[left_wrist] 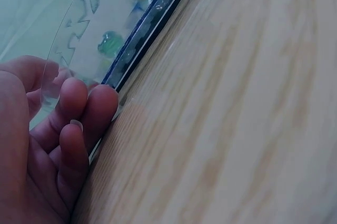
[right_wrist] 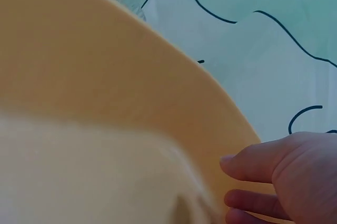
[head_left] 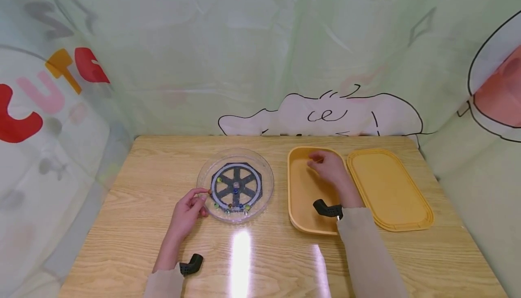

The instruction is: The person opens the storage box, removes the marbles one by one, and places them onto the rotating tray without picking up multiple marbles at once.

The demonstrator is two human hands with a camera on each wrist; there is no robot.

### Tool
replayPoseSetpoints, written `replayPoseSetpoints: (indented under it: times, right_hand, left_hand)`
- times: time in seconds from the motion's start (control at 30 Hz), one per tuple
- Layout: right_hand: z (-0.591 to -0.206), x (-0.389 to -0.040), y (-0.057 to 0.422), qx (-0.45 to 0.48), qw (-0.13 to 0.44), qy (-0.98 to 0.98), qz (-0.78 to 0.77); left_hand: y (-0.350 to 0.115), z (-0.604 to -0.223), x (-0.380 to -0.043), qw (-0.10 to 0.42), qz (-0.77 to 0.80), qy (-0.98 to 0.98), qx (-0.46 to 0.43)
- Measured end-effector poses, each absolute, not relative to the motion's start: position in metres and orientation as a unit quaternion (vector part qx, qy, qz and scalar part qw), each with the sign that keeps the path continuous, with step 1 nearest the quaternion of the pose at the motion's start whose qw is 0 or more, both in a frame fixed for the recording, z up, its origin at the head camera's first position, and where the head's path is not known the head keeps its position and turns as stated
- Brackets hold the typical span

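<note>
A round clear plastic dish (head_left: 266,198) stands left of centre on the table, several small glass marbles (head_left: 247,207) lying in it. At its near-left edge my left hand (head_left: 188,211) pinches the rim, one digit reaching over the wall and the others outside, close to a brownish marble (head_left: 209,191). Greenish marbles (left_wrist: 110,44) show through the clear wall in the left wrist view. My right hand (head_left: 329,167) hovers within the orange-yellow plastic box (head_left: 301,216), near its back right. Its thumb and fingers (right_wrist: 253,203) are loosely bent and apart, with nothing between them.
To the right of the box lies its flat yellow lid (head_left: 390,189). Within the dish's outline is a dark ring with spokes (head_left: 221,170). The wooden table (head_left: 142,180) ends at a patterned curtain (head_left: 195,63) behind.
</note>
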State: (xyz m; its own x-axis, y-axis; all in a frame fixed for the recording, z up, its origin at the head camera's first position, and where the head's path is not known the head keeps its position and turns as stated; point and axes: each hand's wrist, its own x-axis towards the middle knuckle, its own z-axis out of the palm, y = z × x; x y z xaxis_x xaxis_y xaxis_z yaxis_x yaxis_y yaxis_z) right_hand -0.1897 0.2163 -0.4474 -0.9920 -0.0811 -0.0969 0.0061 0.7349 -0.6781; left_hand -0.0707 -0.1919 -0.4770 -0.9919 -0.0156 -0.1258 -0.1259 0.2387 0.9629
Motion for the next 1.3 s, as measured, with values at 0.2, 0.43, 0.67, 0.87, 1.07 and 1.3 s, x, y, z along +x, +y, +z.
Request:
replayPoseSetpoints:
  times: [0.2,0.43,0.67,0.87,1.07,1.3]
  right_hand:
    - [-0.449,-0.190,0.216,-0.025,0.059,0.933,-0.355]
    - [-0.448,-0.188,0.218,-0.029,0.076,0.926,-0.370]
    - [-0.448,-0.187,0.224,-0.028,0.091,0.932,-0.350]
    - [-0.441,-0.182,0.225,-0.023,0.123,0.943,-0.309]
    - [-0.423,-0.173,0.227,-0.034,0.142,0.935,-0.323]
    - [-0.419,-0.168,0.233,-0.053,0.175,0.925,-0.332]
  left_hand:
    - [-0.194,-0.488,-0.074,0.042,0.614,0.787,-0.048]
    - [-0.202,-0.516,-0.081,0.036,0.618,0.784,-0.054]
    - [-0.203,-0.520,-0.081,0.023,0.617,0.785,-0.038]
    - [-0.203,-0.520,-0.081,0.022,0.620,0.784,-0.038]
    - [-0.201,-0.518,-0.082,0.037,0.620,0.782,-0.056]
    - [-0.201,-0.516,-0.083,0.041,0.610,0.789,-0.063]
